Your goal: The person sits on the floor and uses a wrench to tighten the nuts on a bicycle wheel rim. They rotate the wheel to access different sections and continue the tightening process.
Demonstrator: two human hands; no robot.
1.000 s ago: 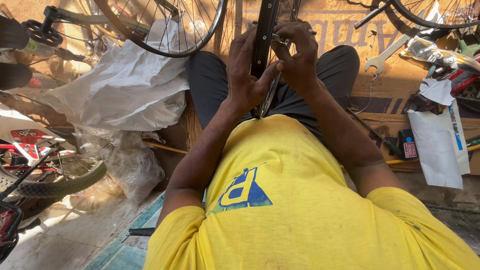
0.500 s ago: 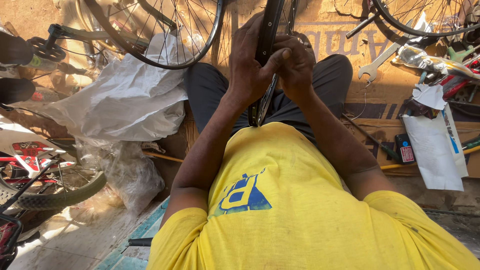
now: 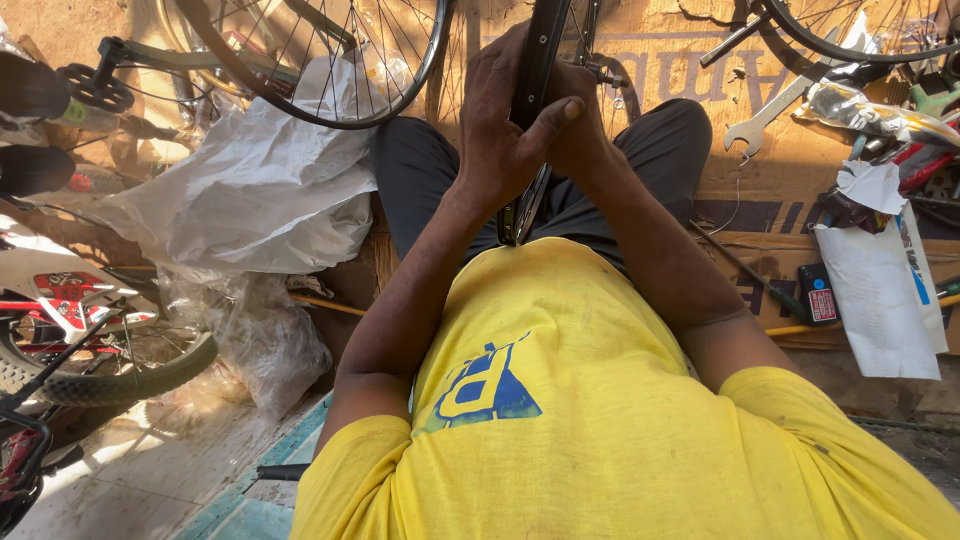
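1. Here the wheel rim (image 3: 535,90) stands upright between the knees, its lower edge against the yellow shirt (image 3: 600,420); that braces it.
2. The left hand (image 3: 505,125) is wrapped round the rim, thumb laid across; it steadies it.
3. The right hand (image 3: 580,120) is curled just behind, touching the rim; what it pinches I cannot tell.
4. A wrench (image 3: 775,110) lies near on cardboard (image 3: 700,180); within reach.

Bicycle repair workshop (wheels (image 3: 330,70), spanner (image 3: 775,110)).

wheel (image 3: 330,70) and plastic sheet (image 3: 250,190) crowd left; spanner (image 3: 770,115) lies right.
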